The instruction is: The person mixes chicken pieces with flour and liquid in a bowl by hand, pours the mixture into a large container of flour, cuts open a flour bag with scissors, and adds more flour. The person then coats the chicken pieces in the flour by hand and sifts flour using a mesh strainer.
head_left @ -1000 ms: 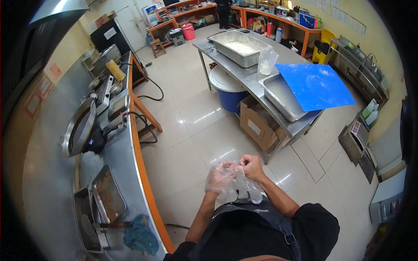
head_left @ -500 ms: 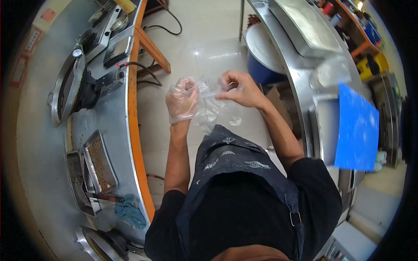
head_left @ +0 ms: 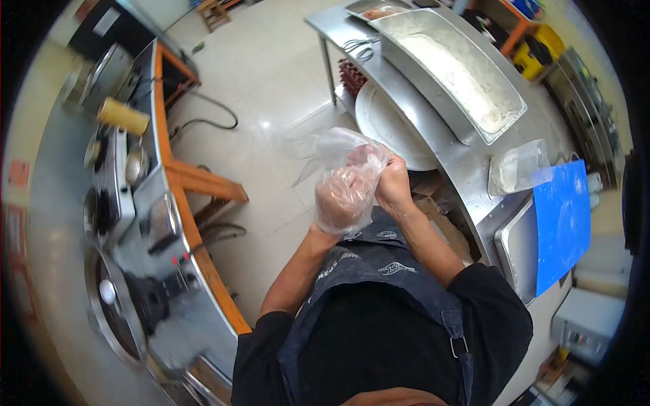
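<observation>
My left hand (head_left: 340, 201) is covered by a clear plastic glove that reaches the wrist. Its fingers are curled in against a second clear plastic glove (head_left: 332, 144), which hangs loose and crumpled out to the left. Close against it, my right hand (head_left: 394, 184) is closed on the same thin plastic, its back and wrist bare. Folds of plastic partly hide the fingertips of both hands. The two hands meet in front of my dark apron (head_left: 379, 254), above the tiled floor.
On the right, a steel table (head_left: 420, 101) carries a deep metal pan of white powder (head_left: 460, 71), a plastic bag (head_left: 518, 169) and a blue sheet (head_left: 563, 227). A large round lid (head_left: 393, 128) sits below. Leftward is an orange-edged counter (head_left: 203, 271) with a stove (head_left: 112, 179).
My view has turned, bringing more of the floor and right table into sight. My hands have come together, and the loose plastic now trails leftward instead of stretching between them.
</observation>
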